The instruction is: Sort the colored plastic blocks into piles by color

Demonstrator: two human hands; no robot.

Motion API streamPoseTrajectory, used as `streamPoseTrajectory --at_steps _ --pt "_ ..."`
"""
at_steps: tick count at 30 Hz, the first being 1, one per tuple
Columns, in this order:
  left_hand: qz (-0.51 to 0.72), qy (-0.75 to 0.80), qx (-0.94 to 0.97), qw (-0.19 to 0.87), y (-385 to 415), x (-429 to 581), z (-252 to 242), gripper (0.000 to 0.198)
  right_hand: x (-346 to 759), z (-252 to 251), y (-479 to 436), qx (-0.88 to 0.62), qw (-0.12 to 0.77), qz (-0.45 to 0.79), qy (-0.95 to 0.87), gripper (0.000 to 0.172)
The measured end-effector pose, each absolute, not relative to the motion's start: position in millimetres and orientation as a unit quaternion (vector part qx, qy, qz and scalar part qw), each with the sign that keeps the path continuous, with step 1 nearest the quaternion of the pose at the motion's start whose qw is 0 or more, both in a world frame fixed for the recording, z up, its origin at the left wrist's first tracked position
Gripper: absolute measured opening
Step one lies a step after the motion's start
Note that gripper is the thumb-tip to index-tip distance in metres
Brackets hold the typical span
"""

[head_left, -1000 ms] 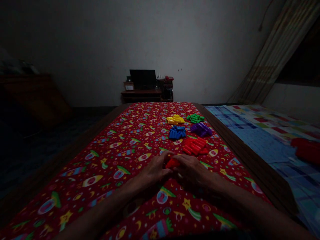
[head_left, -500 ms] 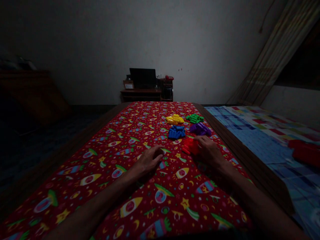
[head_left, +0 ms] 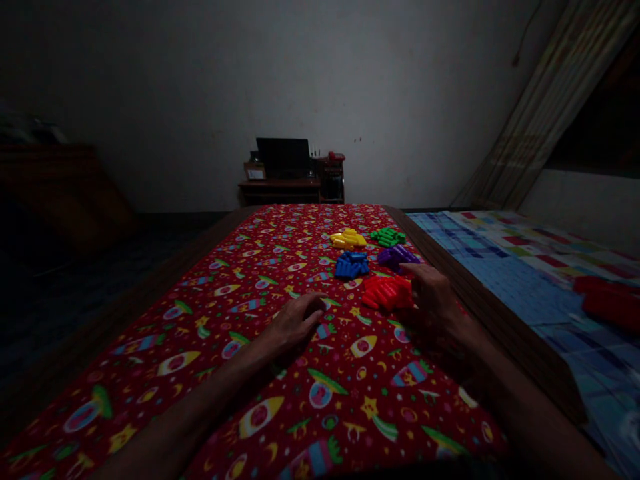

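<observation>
My left hand (head_left: 299, 319) rests on the red patterned cloth (head_left: 215, 373), its fingers loosely curved and apart with nothing in them. At the right side of a pile of small red cylindrical pieces (head_left: 387, 293) is my right hand (head_left: 431, 293). Its index finger stretches left toward the pile of purple pieces (head_left: 396, 257); the other fingers curl under and are partly hidden. I see nothing held there. Beyond lie piles of similar blue pieces (head_left: 351, 265), yellow pieces (head_left: 348, 239) and green pieces (head_left: 388, 237).
The cloth covers a long table with a brown border (head_left: 520, 333). A desk (head_left: 280, 189) with a dark monitor (head_left: 283, 157) stands against the far wall. On the right are a blue checked sheet (head_left: 480, 260) and a red cloth item (head_left: 607, 300). The room is dim.
My right hand has moved right, off the red pile, uncovering more of it, and its index finger is now extended. My left hand has stayed put. The view has shifted slightly.
</observation>
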State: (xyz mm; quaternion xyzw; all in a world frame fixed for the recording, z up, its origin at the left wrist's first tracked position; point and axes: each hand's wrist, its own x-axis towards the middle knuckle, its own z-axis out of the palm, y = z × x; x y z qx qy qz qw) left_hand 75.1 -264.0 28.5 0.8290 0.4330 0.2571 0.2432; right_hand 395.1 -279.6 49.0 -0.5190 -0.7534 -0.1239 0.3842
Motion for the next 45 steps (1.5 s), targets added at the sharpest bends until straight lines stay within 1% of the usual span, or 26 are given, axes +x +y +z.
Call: streamPoseTrajectory --at_steps 5,8,10,12,15,17,23,29,39,45 --pt "0.344 0.502 0.792 0.053 -239.6 45.6 30.2 0.041 431.4 50.4 -270.9 -0.631 0.501 -0.050 -0.591 0.020" --pt "0.352 0.581 0.734 -0.007 -218.9 18.0 27.8 0.042 446.8 39.1 -263.7 -0.671 0.518 -0.008 -0.531 0.015" --pt "0.332 0.641 0.692 0.004 -208.4 1.9 26.2 0.043 450.5 30.1 -260.2 -0.687 0.498 0.022 -0.528 0.015" --pt "0.311 0.682 0.660 0.053 -202.3 -9.4 25.7 0.043 450.6 23.0 -258.0 -0.705 0.449 0.041 -0.547 0.017" --pt "0.306 0.692 0.644 0.110 -200.9 -16.7 26.8 0.042 449.5 17.4 -255.9 -0.718 0.372 0.024 -0.588 0.020" --pt "0.314 0.686 0.646 0.114 -202.5 -17.3 27.7 0.042 450.3 15.6 -254.8 -0.718 0.351 0.005 -0.600 0.022" --pt "0.333 0.689 0.632 0.124 -203.7 -15.1 27.9 0.047 456.2 12.2 -252.5 -0.723 0.346 0.020 -0.597 0.025" --pt "0.368 0.684 0.616 0.132 -198.6 -18.2 22.2 0.043 458.5 8.1 -250.6 -0.723 0.354 0.026 -0.592 0.027" --pt "0.398 0.678 0.599 0.150 -194.6 -23.7 12.8 0.039 459.7 4.7 -251.0 -0.741 0.342 0.047 -0.576 0.028" --pt "0.423 0.666 0.581 0.203 -197.3 -25.5 13.0 0.042 459.4 4.9 -252.8 -0.735 0.340 0.050 -0.585 0.026"
